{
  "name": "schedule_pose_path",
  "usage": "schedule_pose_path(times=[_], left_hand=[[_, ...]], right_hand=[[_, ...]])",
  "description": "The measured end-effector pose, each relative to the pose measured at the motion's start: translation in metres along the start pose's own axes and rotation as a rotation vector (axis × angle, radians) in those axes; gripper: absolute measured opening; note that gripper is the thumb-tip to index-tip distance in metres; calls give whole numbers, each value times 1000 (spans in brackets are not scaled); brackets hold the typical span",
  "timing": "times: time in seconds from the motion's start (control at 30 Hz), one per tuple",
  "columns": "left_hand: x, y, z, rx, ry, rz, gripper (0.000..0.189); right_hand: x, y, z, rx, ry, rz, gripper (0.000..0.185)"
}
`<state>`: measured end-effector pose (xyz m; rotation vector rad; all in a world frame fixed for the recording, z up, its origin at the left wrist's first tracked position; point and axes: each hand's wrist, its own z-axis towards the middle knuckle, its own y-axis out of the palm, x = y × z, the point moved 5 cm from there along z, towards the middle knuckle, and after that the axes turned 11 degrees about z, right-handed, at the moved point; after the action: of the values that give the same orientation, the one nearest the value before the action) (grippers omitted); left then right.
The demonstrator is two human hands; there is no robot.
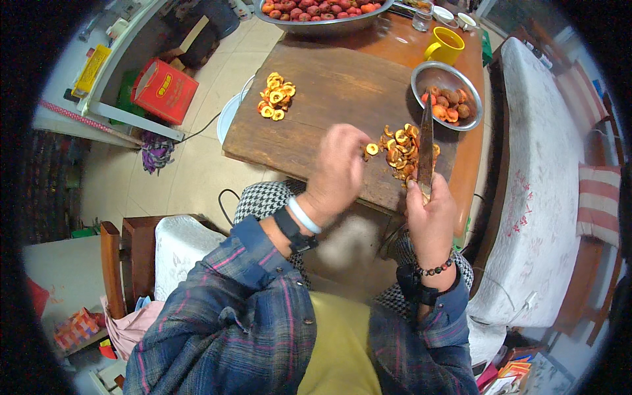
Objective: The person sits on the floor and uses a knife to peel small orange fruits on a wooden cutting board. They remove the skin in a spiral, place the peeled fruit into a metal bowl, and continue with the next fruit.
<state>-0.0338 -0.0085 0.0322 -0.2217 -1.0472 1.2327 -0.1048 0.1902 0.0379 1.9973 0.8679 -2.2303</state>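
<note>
My right hand grips the handle of a kitchen knife, its dark, worn blade pointing away from me. Beneath and beside the blade lies a pile of cut fruit scraps, brown and yellow, on a wooden cutting board. My left hand is blurred, its fingers curled just left of a small fruit ring; whether anything is between them is hidden. Farther left on the board sits a heap of yellow fruit rings. A steel bowl of whole reddish-brown fruits stands at the right, beyond the knife tip.
A large metal basin of red fruits stands at the far edge. Behind the small bowl are a yellow mug and a glass. A covered bench runs along the right; a red box is at left.
</note>
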Motion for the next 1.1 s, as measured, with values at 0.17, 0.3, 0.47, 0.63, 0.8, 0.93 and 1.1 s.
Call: schedule_pose_path(times=[0.17,0.3,0.47,0.63,0.8,0.93,1.1], left_hand=[[-27,-3,8,-109,-81,-23,29],[-12,8,2,-195,-13,1,35],[-7,22,4,-218,21,137,36],[-9,34,4,-137,58,88,19],[-9,31,7,-123,65,48,15],[-7,26,7,-78,64,8,18],[-11,31,5,-158,50,8,19]], right_hand=[[11,8,1,-61,85,0,24],[12,14,3,-92,7,28,22],[12,17,2,-86,27,34,21],[7,17,1,-89,93,9,24],[0,19,1,-116,71,62,25],[-1,21,1,-131,89,58,24],[2,20,0,-123,85,-1,23]])
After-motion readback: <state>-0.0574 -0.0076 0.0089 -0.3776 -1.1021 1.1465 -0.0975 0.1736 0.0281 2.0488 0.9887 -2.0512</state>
